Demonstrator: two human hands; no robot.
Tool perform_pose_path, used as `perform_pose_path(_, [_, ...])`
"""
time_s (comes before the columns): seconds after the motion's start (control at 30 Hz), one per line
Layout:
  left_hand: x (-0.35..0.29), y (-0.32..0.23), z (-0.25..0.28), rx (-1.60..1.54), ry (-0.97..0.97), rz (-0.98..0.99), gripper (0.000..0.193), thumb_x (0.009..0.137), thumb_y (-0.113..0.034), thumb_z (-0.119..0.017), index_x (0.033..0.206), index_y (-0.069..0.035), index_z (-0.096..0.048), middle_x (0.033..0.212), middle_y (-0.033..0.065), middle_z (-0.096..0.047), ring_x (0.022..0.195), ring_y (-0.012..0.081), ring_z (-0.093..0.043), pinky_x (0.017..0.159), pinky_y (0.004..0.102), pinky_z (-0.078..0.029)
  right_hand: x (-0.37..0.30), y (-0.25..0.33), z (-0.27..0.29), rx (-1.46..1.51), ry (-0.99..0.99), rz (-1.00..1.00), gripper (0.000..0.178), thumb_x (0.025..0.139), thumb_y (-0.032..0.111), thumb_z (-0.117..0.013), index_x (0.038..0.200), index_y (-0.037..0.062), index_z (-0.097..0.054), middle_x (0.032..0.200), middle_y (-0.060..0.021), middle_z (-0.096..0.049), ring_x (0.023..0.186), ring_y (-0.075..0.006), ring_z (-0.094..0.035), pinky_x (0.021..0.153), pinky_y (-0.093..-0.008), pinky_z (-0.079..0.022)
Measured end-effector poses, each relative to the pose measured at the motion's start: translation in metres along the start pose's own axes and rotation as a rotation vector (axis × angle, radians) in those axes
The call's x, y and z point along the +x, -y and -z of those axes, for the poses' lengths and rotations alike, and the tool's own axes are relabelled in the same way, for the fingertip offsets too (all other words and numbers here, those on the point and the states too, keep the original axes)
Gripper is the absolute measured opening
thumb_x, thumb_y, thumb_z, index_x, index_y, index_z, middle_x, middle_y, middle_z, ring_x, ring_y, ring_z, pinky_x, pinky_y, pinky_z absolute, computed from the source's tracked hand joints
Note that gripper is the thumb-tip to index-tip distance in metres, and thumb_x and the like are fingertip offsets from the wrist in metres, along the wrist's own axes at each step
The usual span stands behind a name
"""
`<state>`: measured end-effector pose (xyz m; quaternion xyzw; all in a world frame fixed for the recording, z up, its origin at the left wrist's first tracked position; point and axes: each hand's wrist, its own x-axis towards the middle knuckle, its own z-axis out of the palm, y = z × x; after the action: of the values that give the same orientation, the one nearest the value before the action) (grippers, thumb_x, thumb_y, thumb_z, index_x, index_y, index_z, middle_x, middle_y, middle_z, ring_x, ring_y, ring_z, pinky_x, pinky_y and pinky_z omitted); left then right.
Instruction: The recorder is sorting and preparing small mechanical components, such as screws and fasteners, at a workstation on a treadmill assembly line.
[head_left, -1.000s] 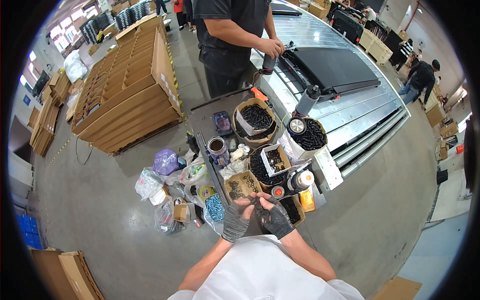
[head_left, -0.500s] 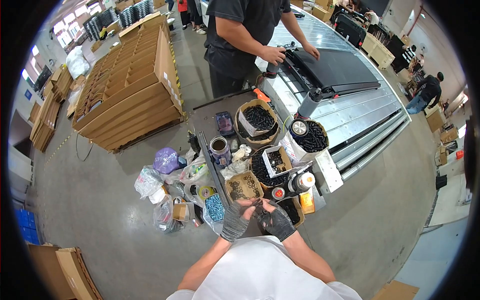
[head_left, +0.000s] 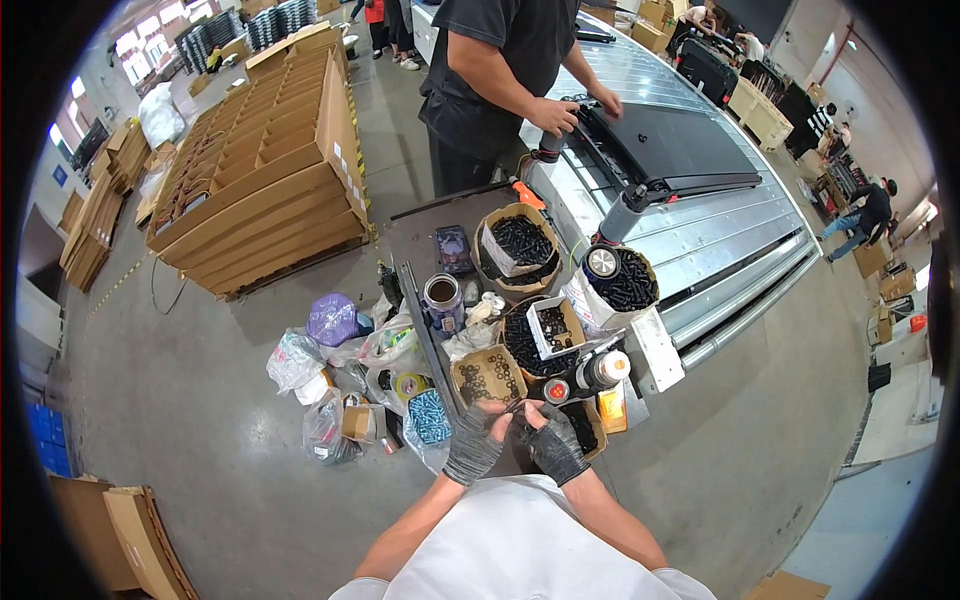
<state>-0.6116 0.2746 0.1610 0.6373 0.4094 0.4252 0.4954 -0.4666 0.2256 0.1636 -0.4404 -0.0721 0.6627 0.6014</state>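
Our desk [head_left: 425, 218] reaches out past our left hand [head_left: 474, 442] and right hand [head_left: 556, 447]. Just beyond the left hand sits a box [head_left: 482, 356] with dark rings [head_left: 490, 376] (lots left). Both hands pinch a small dark piece [head_left: 517, 407] between them. It looks unfinished; how much is done, we cannot tell.

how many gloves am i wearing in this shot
2: one grey fingerless glove on your left hand, and a matching one on your right hand. Neither is hidden.
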Motion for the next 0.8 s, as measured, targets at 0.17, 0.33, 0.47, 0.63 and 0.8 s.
perform_pose_path(0.17, [0.001,0.015,0.001,0.120,-0.004,-0.179,0.018,0.083,-0.002,-0.069,0.099,-0.003,-0.060,0.092,0.0129,-0.064,0.087,0.0280,-0.064,0.078,0.0354,-0.051,-0.002,0.003,-0.005,-0.007,-0.028,-0.015,0.023,0.097,0.020,-0.058,0.108,0.0003,-0.059,0.095,-0.0065,-0.065,0.085,-0.0153,-0.062,0.076,-0.0260,-0.050])
perform_pose_path(0.33, [0.007,0.017,0.006,0.165,0.020,-0.320,0.018,0.082,-0.001,-0.069,0.097,-0.004,-0.060,0.090,0.0132,-0.064,0.085,0.0308,-0.065,0.075,0.0370,-0.052,0.001,0.001,0.003,0.017,-0.059,-0.042,0.020,0.096,0.016,-0.057,0.107,-0.0003,-0.059,0.096,-0.0090,-0.065,0.088,-0.0171,-0.063,0.079,-0.0280,-0.051])
perform_pose_path(0.47, [0.008,0.018,0.010,0.194,0.051,-0.314,0.018,0.081,0.001,-0.068,0.096,-0.004,-0.060,0.091,0.0130,-0.065,0.086,0.0298,-0.066,0.076,0.0363,-0.053,0.002,-0.005,0.001,-0.101,-0.130,0.044,0.020,0.095,0.016,-0.057,0.106,-0.0009,-0.059,0.093,-0.0088,-0.064,0.083,-0.0169,-0.062,0.075,-0.0292,-0.051])
perform_pose_path(0.63, [0.010,0.027,0.011,0.175,0.064,-0.348,0.016,0.082,0.000,-0.066,0.097,-0.003,-0.061,0.092,0.0133,-0.066,0.087,0.0305,-0.066,0.077,0.0374,-0.054,0.004,-0.003,0.003,-0.119,-0.030,0.050,0.016,0.096,0.018,-0.056,0.101,0.0030,-0.059,0.080,-0.0030,-0.057,0.068,-0.0130,-0.056,0.058,-0.0260,-0.046])
perform_pose_path(0.8, [0.010,0.030,0.015,0.076,0.128,-0.339,0.017,0.082,-0.001,-0.067,0.098,-0.002,-0.062,0.092,0.0135,-0.066,0.088,0.0305,-0.066,0.077,0.0378,-0.053,0.002,0.002,0.001,-0.006,-0.041,-0.080,0.012,0.096,0.019,-0.056,0.095,0.0066,-0.057,0.076,-0.0017,-0.055,0.064,-0.0113,-0.053,0.053,-0.0238,-0.041])
